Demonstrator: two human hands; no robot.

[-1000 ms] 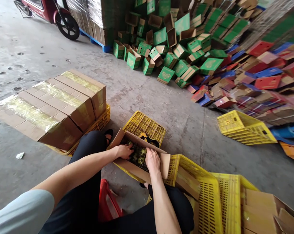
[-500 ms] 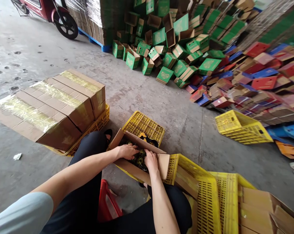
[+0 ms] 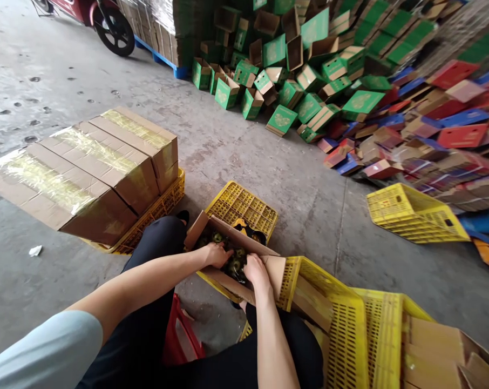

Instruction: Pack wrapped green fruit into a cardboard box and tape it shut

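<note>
An open cardboard box (image 3: 228, 282) rests on a yellow crate (image 3: 244, 205) in front of my knees. It holds several small dark green fruits (image 3: 233, 262). My left hand (image 3: 215, 254) reaches into the box from the left, fingers curled down among the fruits. My right hand (image 3: 256, 269) is in the box on the right side, fingers bent onto the fruits. What either hand holds, if anything, is hidden under the fingers.
Three taped cartons (image 3: 86, 170) lie on a yellow crate at my left. Yellow crates (image 3: 350, 324) with cardboard stand at my right, another (image 3: 414, 213) lies on the floor. A heap of green (image 3: 283, 119), red and blue boxes fills the back. I sit on a red stool (image 3: 180, 335).
Both hands stayed in the box, shifting slightly among the fruits. The camera tilted a little, so the scene slid downward and rightward.
</note>
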